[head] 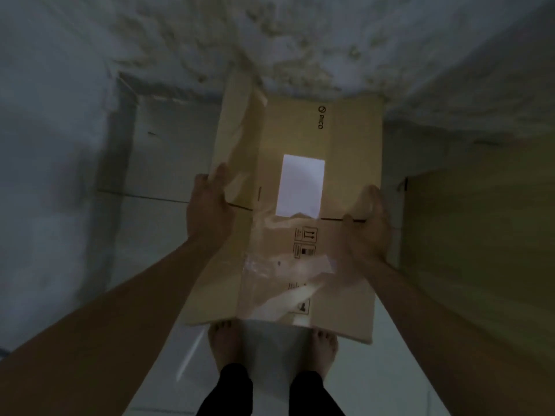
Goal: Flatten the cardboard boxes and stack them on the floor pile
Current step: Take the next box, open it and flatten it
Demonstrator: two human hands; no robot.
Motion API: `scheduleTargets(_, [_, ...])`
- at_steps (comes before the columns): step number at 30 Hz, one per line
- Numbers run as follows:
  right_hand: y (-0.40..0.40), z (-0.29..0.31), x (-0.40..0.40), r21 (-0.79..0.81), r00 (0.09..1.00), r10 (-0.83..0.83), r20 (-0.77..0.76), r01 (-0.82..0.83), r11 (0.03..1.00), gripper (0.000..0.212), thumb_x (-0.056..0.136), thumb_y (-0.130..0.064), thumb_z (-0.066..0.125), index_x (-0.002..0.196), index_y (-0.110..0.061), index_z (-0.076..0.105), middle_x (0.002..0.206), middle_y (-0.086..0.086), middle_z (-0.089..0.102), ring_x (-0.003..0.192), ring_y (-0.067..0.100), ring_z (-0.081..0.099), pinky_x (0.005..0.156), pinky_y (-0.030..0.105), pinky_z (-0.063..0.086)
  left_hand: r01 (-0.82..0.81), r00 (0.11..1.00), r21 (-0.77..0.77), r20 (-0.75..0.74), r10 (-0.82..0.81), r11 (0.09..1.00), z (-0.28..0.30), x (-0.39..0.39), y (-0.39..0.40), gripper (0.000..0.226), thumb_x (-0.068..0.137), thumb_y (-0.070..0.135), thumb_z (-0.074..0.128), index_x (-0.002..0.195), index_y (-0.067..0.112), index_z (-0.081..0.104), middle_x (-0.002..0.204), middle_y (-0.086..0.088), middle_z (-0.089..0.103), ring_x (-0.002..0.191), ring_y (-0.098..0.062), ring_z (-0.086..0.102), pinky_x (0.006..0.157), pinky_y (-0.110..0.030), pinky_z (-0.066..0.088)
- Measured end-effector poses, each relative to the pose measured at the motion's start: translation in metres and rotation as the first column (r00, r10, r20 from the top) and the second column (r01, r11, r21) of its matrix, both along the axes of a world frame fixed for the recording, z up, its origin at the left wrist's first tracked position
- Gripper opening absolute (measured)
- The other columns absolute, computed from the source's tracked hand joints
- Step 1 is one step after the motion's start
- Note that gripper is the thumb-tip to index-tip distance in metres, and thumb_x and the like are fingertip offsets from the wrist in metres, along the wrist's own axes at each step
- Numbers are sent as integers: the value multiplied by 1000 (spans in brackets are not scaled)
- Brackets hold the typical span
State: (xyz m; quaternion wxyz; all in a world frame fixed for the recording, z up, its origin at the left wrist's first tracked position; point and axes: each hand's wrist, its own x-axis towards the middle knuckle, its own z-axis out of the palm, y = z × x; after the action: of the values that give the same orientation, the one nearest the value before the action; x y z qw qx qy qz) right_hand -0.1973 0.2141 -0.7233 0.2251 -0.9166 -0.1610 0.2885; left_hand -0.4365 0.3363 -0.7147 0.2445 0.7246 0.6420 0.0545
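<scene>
1. We look straight down in dim light at a flattened cardboard box (300,211), held in front of us above the tiled floor (270,355); it fills the centre of the view, long axis running from 12 to 6 o'clock.
2. Our left hand (210,205) grips the box's left edge at about 9 o'clock of the panel, fingers curled over onto the flap there.
3. Our right hand (368,226) holds the right edge at about 3 o'clock, thumb on the upper face, fingers wrapped round the side. It is blurred, so finer detail is lost.
4. A white label (301,186) sits in the middle of the box's face. Clear tape (270,271) shines below it, toward 6 o'clock, beside small printed handling symbols.
5. A printed logo (321,118) lies near the far end, at 12 o'clock.
6. Two bare feet (225,346) stand on the floor just under the box's near edge.
7. More cardboard (480,235) lies at 3 o'clock, beside the held box; whether it is flattened we cannot tell.
8. A mottled wall (300,40) runs across 12 o'clock.
</scene>
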Motion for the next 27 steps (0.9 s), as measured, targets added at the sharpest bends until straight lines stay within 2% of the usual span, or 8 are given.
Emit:
scheduleTargets(3, [5, -54, 5, 20, 999, 4, 32, -5, 1000, 78, 80, -26, 58, 146, -53, 29, 127, 3, 56, 99, 30, 63, 87, 42, 55, 40, 999, -4, 25, -40, 999, -60, 4, 9, 59, 95, 0, 44, 151, 18, 38, 124, -22, 45, 92, -40, 54, 74, -42, 45])
scheduleTargets(9, [18, -135, 23, 42, 999, 19, 35, -20, 999, 78, 82, -18, 64, 146, -47, 30, 125, 3, 50, 91, 19, 52, 78, 29, 42, -13, 998, -90, 57, 19, 996, -137, 11, 23, 67, 93, -4, 41, 153, 25, 32, 125, -20, 43, 99, -37, 53, 83, -42, 47])
scheduleTargets(12, [18, -167, 29, -40, 998, 31, 48, -29, 999, 75, 85, -17, 60, 147, -45, 27, 118, 0, 43, 87, 20, 46, 77, 26, 34, -13, 996, -155, 85, 26, 988, -165, 8, 27, 73, 91, -5, 42, 155, 27, 28, 126, -20, 42, 108, -37, 51, 91, -43, 46])
scheduleTargets(14, [16, -183, 32, -123, 994, 95, 51, -88, 988, 72, 87, -29, 61, 148, -42, 26, 128, 3, 40, 100, 25, 49, 79, 22, 27, -38, 998, -204, 42, 47, 978, -180, 8, 36, 76, 92, -1, 47, 156, 32, 23, 133, -20, 39, 118, -39, 46, 98, -48, 44])
scheduleTargets(17, [17, -199, 37, -177, 994, 110, 7, -107, 978, 73, 80, -45, 64, 146, -38, 35, 140, 6, 34, 126, 28, 40, 93, 28, 32, -123, 991, -266, -81, 105, 956, -192, 13, 46, 85, 90, 8, 58, 156, 36, 12, 151, -17, 28, 134, -43, 32, 107, -60, 33])
scheduleTargets(21, [23, -200, 31, -139, 981, 192, 9, -189, 972, 84, 75, -38, 77, 148, -28, 37, 142, 9, 39, 128, 31, 40, 97, 33, 38, -305, 949, -289, -15, 315, 907, -201, 14, 53, 88, 83, 13, 64, 156, 18, 15, 148, -20, 33, 134, -42, 34, 107, -52, 36])
scheduleTargets(23, [25, -200, 21, -204, 953, 302, 29, -290, 935, 88, 79, -39, 75, 152, -25, 28, 144, 12, 34, 128, 33, 36, 98, 43, 41, -298, 955, -270, -79, 287, 915, -204, 10, 57, 84, 83, 17, 65, 155, 15, 20, 145, -21, 35, 132, -42, 36, 103, -52, 39])
scheduleTargets(27, [25, -196, 18, -311, 914, 406, -14, -390, 867, 102, 83, -44, 73, 159, -26, 7, 151, 13, 20, 134, 34, 26, 100, 51, 41, -224, 963, -350, -221, 152, 910, -200, 12, 63, 88, 87, 24, 64, 157, 16, 11, 154, -18, 23, 137, -42, 28, 106, -55, 35])
